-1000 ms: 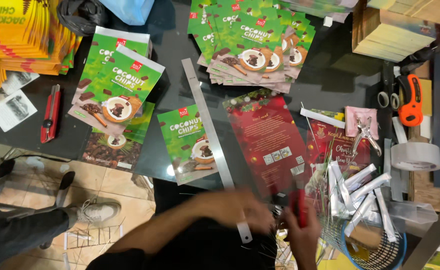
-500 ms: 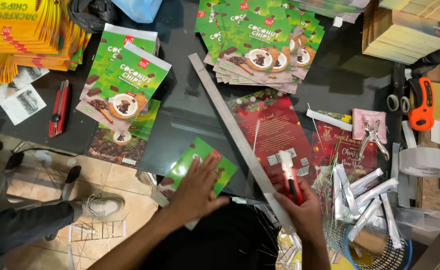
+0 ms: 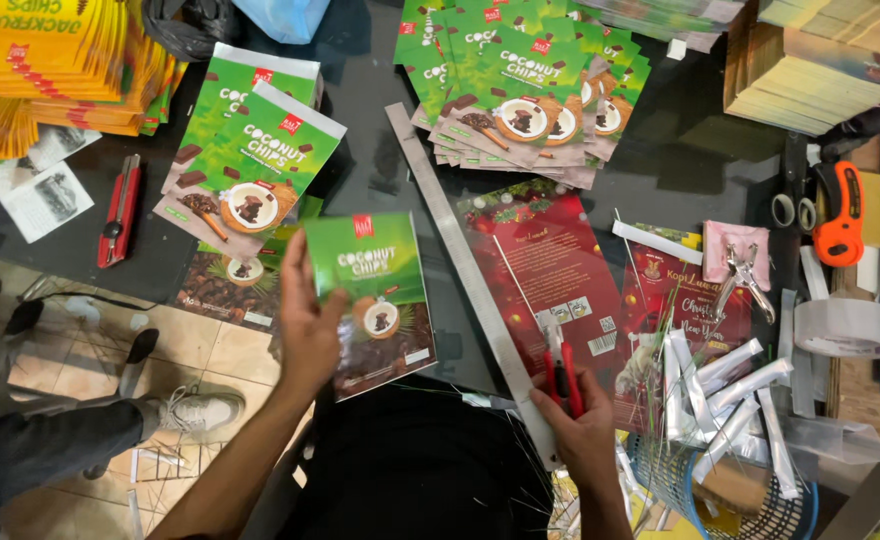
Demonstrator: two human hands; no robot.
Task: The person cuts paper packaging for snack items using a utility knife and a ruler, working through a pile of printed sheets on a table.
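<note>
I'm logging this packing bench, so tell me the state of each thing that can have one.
Left hand: holding green pouch, lifted flat.
Right hand: gripping red cutter beside the metal ruler.
Ruler: lying flat, diagonal.
Red sheet: flat on the table.
Tape roll: lying flat.
Orange knife: idle.

bare dark table beyond ruler, packet stacks flanking
</note>
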